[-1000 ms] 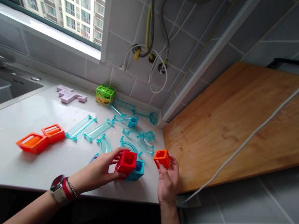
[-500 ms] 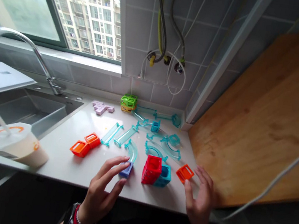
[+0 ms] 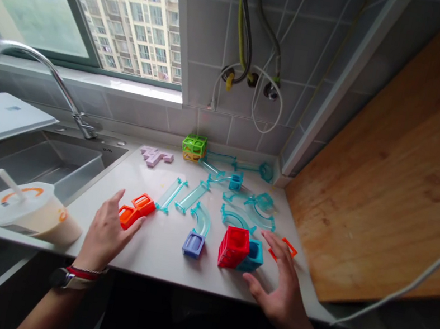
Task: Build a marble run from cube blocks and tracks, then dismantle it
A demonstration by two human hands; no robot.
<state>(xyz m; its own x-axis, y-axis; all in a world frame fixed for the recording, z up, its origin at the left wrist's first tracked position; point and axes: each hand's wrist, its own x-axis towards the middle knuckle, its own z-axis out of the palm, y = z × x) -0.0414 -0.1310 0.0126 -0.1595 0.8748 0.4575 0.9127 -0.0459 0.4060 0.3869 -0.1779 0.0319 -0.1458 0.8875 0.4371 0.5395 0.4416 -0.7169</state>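
Note:
My left hand (image 3: 108,233) is open beside two joined orange toy blocks (image 3: 143,204), its thumb and fingers around their near end; whether it touches them I cannot tell. My right hand (image 3: 281,289) is open too, thumb and fingers spread by a teal cube block (image 3: 253,256). Against that teal block stands a taller red block (image 3: 234,248). Partly behind my right fingers lies a single orange block (image 3: 289,248). Between the hands a purple-blue block (image 3: 193,245) sits at the end of a curved clear teal track piece (image 3: 202,220).
Several clear teal track pieces (image 3: 192,197) spread over the white counter (image 3: 158,250). Farther back are lilac angular pieces (image 3: 156,157) and a green-and-yellow block stack (image 3: 194,147). A drink cup with straw (image 3: 41,212) and the sink (image 3: 74,167) are left; a wooden board (image 3: 404,180) is right.
My left hand has moved left from the purple-blue block to the joined orange blocks. My right hand has shifted left from the single orange block toward the teal block. The view has moved slightly.

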